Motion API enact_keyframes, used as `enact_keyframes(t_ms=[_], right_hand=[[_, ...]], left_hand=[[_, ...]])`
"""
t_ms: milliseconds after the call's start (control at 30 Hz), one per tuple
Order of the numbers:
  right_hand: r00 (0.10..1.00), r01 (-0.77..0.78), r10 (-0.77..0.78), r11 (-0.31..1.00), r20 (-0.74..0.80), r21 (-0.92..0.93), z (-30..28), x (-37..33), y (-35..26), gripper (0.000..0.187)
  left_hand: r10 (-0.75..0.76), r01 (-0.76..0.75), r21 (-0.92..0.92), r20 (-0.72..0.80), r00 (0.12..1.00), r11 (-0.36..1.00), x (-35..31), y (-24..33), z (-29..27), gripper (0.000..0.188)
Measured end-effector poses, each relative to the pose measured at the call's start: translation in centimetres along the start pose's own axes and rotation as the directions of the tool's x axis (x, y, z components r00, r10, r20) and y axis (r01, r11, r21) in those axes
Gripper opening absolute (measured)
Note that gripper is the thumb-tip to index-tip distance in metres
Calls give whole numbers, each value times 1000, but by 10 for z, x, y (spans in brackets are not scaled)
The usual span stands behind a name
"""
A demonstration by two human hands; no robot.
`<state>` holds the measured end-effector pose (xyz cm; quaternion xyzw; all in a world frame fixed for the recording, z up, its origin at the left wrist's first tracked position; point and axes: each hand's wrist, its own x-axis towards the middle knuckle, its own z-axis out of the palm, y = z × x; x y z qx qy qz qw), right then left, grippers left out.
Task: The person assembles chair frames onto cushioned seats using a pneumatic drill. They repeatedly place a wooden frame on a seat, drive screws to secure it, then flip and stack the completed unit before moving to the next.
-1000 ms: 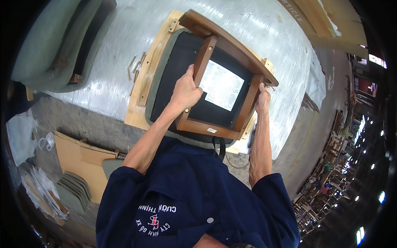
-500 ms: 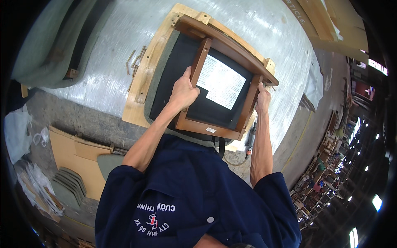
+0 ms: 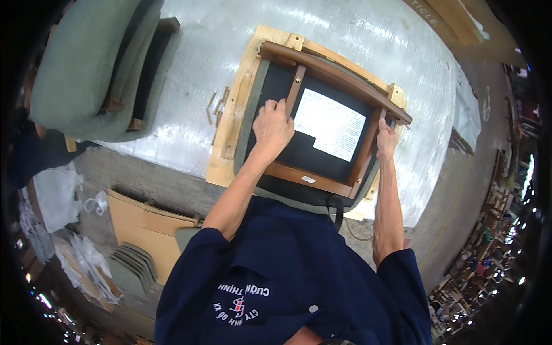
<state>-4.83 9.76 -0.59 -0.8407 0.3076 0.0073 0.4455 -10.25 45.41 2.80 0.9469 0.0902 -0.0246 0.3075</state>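
An upholstered grey-green chair seat (image 3: 305, 204) lies underside up on a pale wooden jig (image 3: 229, 129). On its black underside rests a brown wooden chair frame (image 3: 339, 75), with a curved far rail and straight side rails. My left hand (image 3: 273, 129) is closed over the left side rail, its fingertips bent around the wood. My right hand (image 3: 387, 141) grips the right side rail near the far corner, the thumb along the top. Between the rails shows a white printed label (image 3: 330, 123). Under my left hand, part of the left rail is hidden.
Several long brass-coloured bolts (image 3: 217, 106) lie left of the jig on the plastic-covered table (image 3: 198, 63). Another green upholstered chair (image 3: 80, 75) stands at the far left. Below the table are a brown cardboard sheet (image 3: 144, 221) and stacked green panels (image 3: 135, 264). A cardboard box (image 3: 445, 20) sits far right.
The view has shifted, so the table things appear further right and lower. The frame sits farther in from the seat's near edge. My left hand lies more over the rail; the power driver is no longer visible.
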Motion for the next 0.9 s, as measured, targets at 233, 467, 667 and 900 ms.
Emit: enact_keyframes(t_ms=[233, 467, 667, 900], right_hand=[[860, 498, -510, 851, -32, -164, 17, -11, 30, 46], [907, 373, -414, 878, -82, -301, 32, -2, 46, 44], [855, 447, -515, 790, -59, -419, 5, -14, 29, 41], [898, 389, -434, 860, -75, -331, 15, -24, 14, 50]], left_hand=[[43, -13, 157, -184, 982, 987, -5, 4, 21, 16], [-1, -5, -53, -98, 995, 999, -5, -8, 40, 29], [-3, 8, 14, -377, 926, 1000, -23, 16, 19, 27], [-21, 3, -122, -142, 990, 993, -13, -1, 23, 36]])
